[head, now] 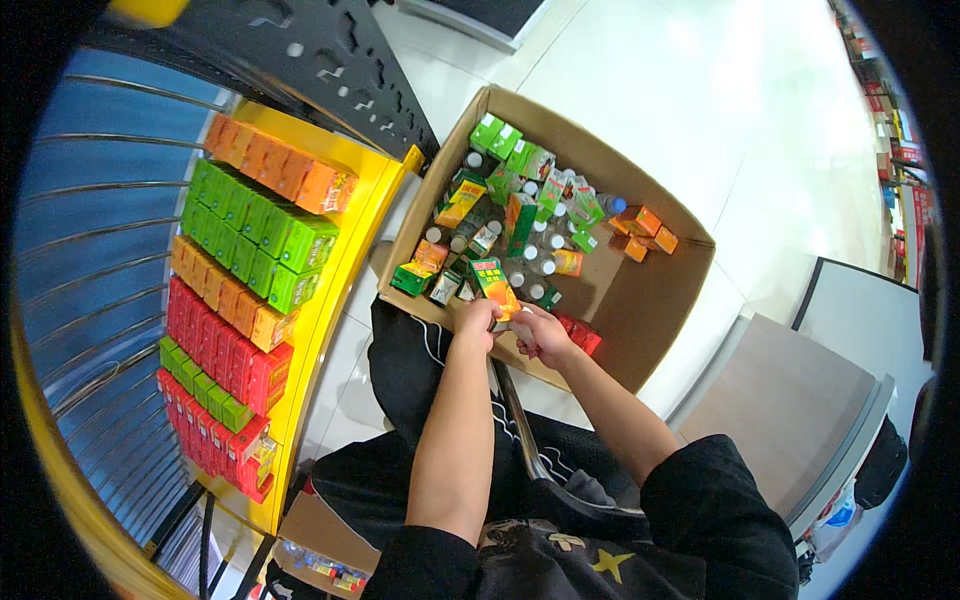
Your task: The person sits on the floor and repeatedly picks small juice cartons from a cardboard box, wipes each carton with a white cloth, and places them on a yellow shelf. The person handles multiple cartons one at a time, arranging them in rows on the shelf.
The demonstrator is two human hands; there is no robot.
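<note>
A green and yellow juice carton (495, 286) with orange fruit printed on it is held over the near edge of a big cardboard box (645, 330). My left hand (478, 319) grips its lower left side. My right hand (541, 334) is at its lower right corner, fingers curled; whether those fingers hold something else cannot be made out. Inside the box lie green drink cartons (496, 135), bottles with white caps (531, 252), a blue-capped bottle (613, 204), small orange cartons (643, 222) and red cartons (581, 334).
At the left, a yellow shelf (330, 300) carries rows of orange, green and red cartons (259, 232) before a wire grid. A black perforated upright (352, 75) stands beside the box. A smaller cardboard box (330, 525) is at lower left, a grey-topped cabinet (780, 405) at right.
</note>
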